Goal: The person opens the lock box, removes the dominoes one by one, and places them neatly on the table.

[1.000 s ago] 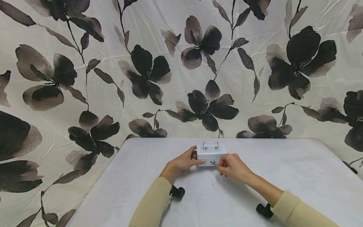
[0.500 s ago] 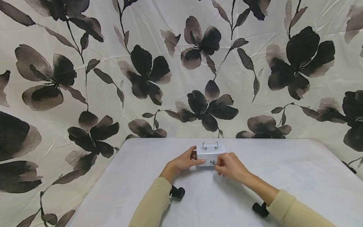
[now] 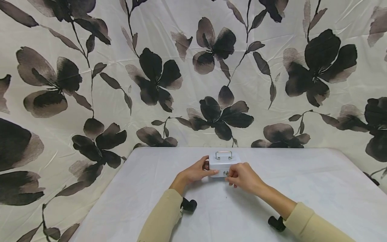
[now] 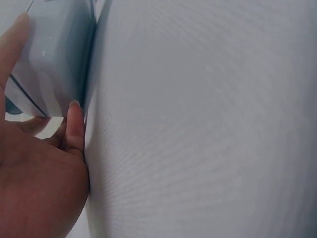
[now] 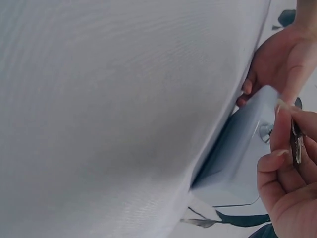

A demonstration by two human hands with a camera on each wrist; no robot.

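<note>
A small white cash box with a wire carrying handle stands towards the back of the table. My left hand grips its left end, thumb along the front and the other fingers round the side. In the left wrist view, fingertips press against the box low down by the cloth. My right hand pinches a small metal key close in front of the round lock. The pinching fingertips hide part of the key, and in the head view they overlap the right side of the lock.
A white cloth covers the table, and a curtain with dark flowers hangs behind its far edge. Black wrist-worn devices sit beneath both beige sleeves.
My right hand has shifted a little to the left across the front of the box, its fingertips now nearer the lock. My left hand and the box stay almost where they were.
</note>
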